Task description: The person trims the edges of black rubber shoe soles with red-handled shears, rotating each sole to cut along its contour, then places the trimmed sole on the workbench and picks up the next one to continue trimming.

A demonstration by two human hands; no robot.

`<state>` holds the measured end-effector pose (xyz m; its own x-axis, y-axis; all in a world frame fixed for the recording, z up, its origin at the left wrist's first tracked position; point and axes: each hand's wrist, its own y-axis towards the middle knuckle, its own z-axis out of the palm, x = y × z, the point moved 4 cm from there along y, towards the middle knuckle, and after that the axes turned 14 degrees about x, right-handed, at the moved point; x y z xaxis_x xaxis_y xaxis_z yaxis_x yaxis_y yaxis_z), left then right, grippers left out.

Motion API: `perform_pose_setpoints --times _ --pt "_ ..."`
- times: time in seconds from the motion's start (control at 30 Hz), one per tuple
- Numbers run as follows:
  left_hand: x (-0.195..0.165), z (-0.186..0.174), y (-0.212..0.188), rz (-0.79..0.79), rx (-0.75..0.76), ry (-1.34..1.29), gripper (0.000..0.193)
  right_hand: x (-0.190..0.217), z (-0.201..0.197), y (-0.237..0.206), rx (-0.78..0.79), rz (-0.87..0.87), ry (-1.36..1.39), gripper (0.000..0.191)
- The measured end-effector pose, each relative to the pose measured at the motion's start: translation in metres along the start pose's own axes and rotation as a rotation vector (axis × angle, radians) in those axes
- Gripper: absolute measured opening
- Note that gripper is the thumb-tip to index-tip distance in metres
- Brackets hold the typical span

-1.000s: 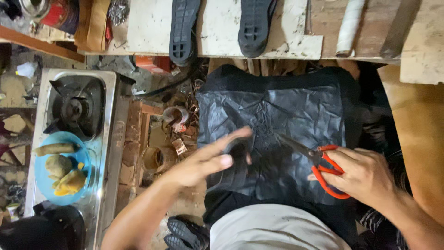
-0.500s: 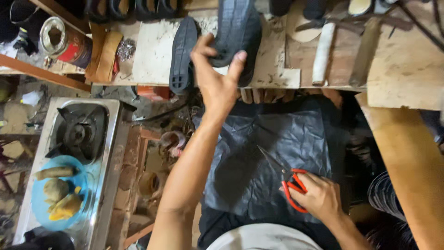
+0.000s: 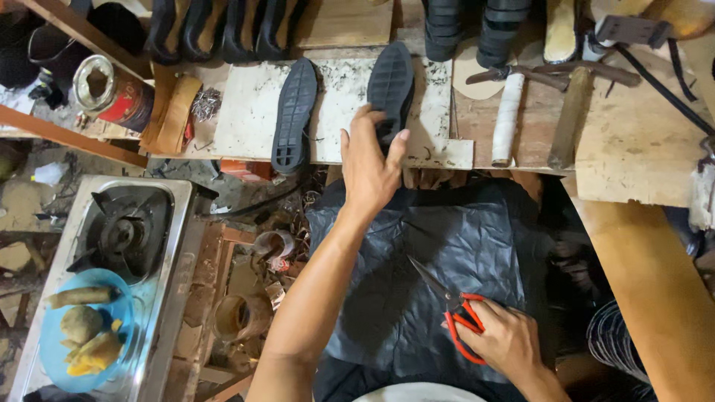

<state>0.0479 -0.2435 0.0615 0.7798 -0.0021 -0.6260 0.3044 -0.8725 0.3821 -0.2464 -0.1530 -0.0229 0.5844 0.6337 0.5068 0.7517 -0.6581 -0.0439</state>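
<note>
- Closest to you, your right hand (image 3: 506, 339) hasn't really budged: it's parked on the black sheet (image 3: 439, 275) over your lap, fingers curled through the red handles of the scissors (image 3: 454, 316), blades closed and pointing up-left.
- The sheet is the same crinkled black material as a second ago, spread flat, nothing cut that I can see.
- The big change is your left hand (image 3: 370, 160). A second ago it lay flat on the sheet; half a second ago it was up at the bench; now it's come down on the near end of the right-hand black sole (image 3: 391, 85), fingers spread and draped over it. Looks like a grip forming, but I can't tell if it's actually lifted or just touched.
- That sole lies tread-up on the white board (image 3: 342, 119) on the tabletop, with a second black sole (image 3: 293, 112) just beside it to the left, untouched.
- So you've gone from smoothing to fetching a sole.
</note>
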Motion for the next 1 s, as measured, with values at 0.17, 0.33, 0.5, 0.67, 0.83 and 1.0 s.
perform_pose_setpoints --times 0.17,0.33,0.5,0.67,0.83,1.0 --pt "0.031 -0.032 0.002 -0.126 0.076 -0.086 0.054 0.005 -0.004 0.001 -0.06 -0.085 -0.036 0.037" --pt "0.088 -0.086 0.015 -0.242 0.1 0.568 0.046 0.005 -0.002 0.0 -0.032 -0.075 -0.092 0.033" --pt "0.131 -0.105 0.01 -0.375 0.194 0.458 0.045 0.003 0.004 0.0 -0.014 -0.216 -0.201 0.023" --pt "0.143 -0.128 -0.005 -0.487 -0.053 -0.463 0.05 -0.006 0.011 -0.002 0.051 -0.047 -0.151 0.03" --pt "0.082 -0.096 -0.073 -0.32 0.189 -1.31 0.06 0.004 0.004 0.001 0.002 -0.187 -0.231 0.024" --pt "0.042 -0.029 -0.136 -0.418 0.465 -1.499 0.039 -0.003 0.001 -0.001 0.024 0.137 0.028 0.047"
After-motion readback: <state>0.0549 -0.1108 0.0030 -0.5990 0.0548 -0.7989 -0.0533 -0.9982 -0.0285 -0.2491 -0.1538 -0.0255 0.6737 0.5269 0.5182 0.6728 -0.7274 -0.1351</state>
